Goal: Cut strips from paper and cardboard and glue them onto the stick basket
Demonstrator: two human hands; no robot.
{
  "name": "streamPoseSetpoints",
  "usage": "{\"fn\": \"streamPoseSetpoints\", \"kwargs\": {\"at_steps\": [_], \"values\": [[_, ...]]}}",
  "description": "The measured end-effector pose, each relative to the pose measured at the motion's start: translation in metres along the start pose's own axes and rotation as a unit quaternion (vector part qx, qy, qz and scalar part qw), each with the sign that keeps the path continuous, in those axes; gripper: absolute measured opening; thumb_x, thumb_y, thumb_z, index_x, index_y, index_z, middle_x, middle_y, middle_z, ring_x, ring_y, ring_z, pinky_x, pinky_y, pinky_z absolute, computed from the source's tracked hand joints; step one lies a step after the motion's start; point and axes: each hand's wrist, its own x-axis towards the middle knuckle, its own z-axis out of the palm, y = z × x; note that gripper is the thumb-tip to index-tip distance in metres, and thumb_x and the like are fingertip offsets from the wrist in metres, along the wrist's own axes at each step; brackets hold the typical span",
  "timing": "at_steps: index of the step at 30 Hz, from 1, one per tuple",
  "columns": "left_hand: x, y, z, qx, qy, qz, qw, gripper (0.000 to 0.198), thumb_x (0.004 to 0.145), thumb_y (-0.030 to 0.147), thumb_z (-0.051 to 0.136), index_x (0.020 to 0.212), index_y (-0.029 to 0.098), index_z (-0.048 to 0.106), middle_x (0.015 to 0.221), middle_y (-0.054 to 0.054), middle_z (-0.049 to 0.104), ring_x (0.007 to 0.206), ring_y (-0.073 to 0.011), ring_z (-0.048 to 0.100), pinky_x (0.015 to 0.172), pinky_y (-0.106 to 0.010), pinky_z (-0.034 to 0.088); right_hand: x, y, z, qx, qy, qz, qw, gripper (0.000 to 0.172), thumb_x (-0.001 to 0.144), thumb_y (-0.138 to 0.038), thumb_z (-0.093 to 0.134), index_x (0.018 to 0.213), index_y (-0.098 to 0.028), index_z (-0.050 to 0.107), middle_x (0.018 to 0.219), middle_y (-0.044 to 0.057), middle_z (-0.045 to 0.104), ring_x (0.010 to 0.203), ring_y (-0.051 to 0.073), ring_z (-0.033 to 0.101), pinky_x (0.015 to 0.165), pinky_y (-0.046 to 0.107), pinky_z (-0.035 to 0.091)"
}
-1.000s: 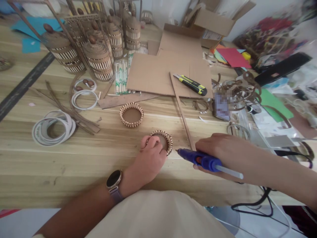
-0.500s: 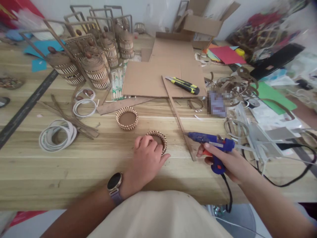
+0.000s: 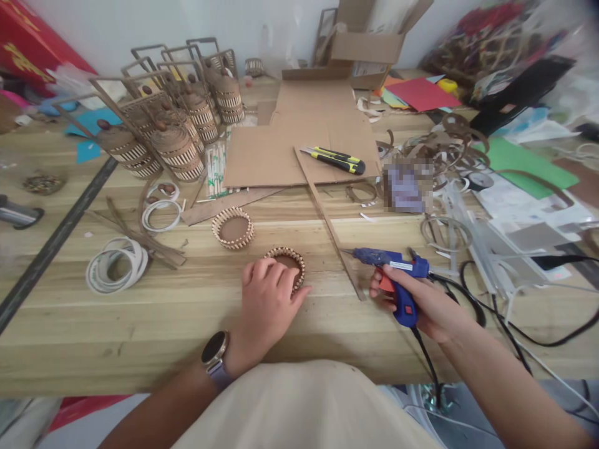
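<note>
My left hand (image 3: pixel 267 298), with a watch on the wrist, lies over a small round basket base (image 3: pixel 299 267). Its fingers curl across the near left of the rim and hide much of it. In my right hand (image 3: pixel 423 302) is a blue glue gun (image 3: pixel 390 260), gripped by its handle with fingers around the red trigger. The nozzle points left, close to a thin brown strip (image 3: pixel 322 212) lying slantwise on the table; I cannot tell whether they touch. Beyond my left hand stands a second shallow round base (image 3: pixel 233 228) with a rim of short light sticks.
A yellow-black cutter (image 3: pixel 333 159) lies on flat cardboard (image 3: pixel 262 153). Several lidded, handled baskets (image 3: pixel 180 146) stand back left. White tape rolls (image 3: pixel 116 265) sit at left. Brown strip coils (image 3: pixel 452 153) and clear glue sticks (image 3: pixel 475 240) lie right; the gun's black cord (image 3: pixel 425 358) hangs over the front edge.
The camera view has shifted slightly, so most of the table appears further left. Both hands keep their holds, and the glue gun stays beside the brown strip.
</note>
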Motion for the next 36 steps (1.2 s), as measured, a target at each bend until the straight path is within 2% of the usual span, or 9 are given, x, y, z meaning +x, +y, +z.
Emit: {"fn": "streamPoseSetpoints", "kwargs": {"at_steps": [4, 11, 22, 36], "values": [[0.0, 0.001, 0.005, 0.015, 0.009, 0.017, 1.0, 0.018, 0.084, 0.033, 0.077, 0.078, 0.02, 0.066, 0.074, -0.002, 0.071, 0.091, -0.0252, 0.058, 0.083, -0.041, 0.036, 0.002, 0.003, -0.003, 0.008, -0.008, 0.003, 1.0, 0.033, 0.067, -0.044, 0.086, 0.074, -0.018, 0.069, 0.075, 0.002, 0.067, 0.065, 0.015, 0.063, 0.043, 0.02, 0.04], [0.002, 0.003, 0.008, 0.028, 0.042, 0.042, 0.998, 0.022, 0.087, 0.028, 0.073, 0.069, 0.019, 0.063, 0.068, 0.0, 0.067, 0.089, -0.0247, 0.059, 0.083, -0.041, 0.034, 0.011, 0.013, -0.011, 0.016, -0.001, 0.015, 1.0, 0.042, 0.054, -0.05, 0.091, 0.07, -0.016, 0.071, 0.069, 0.003, 0.067, 0.06, 0.014, 0.061, 0.041, 0.019, 0.041], [0.0, 0.003, 0.011, 0.004, 0.04, 0.033, 0.999, 0.022, 0.09, 0.024, 0.069, 0.069, 0.02, 0.062, 0.067, 0.0, 0.068, 0.089, -0.0239, 0.06, 0.085, -0.041, 0.033, 0.01, 0.011, -0.008, 0.018, 0.008, 0.026, 0.999, 0.045, 0.047, -0.051, 0.094, 0.067, -0.017, 0.072, 0.067, 0.002, 0.067, 0.061, 0.014, 0.063, 0.04, 0.018, 0.042], [-0.003, 0.003, 0.011, -0.022, 0.028, 0.009, 0.999, 0.022, 0.089, 0.023, 0.07, 0.068, 0.02, 0.063, 0.067, 0.001, 0.069, 0.091, -0.0242, 0.059, 0.086, -0.042, 0.034, 0.011, 0.011, -0.008, 0.009, 0.009, 0.027, 1.0, 0.045, 0.049, -0.052, 0.093, 0.067, -0.017, 0.072, 0.068, 0.002, 0.068, 0.06, 0.014, 0.062, 0.041, 0.018, 0.043]]}}
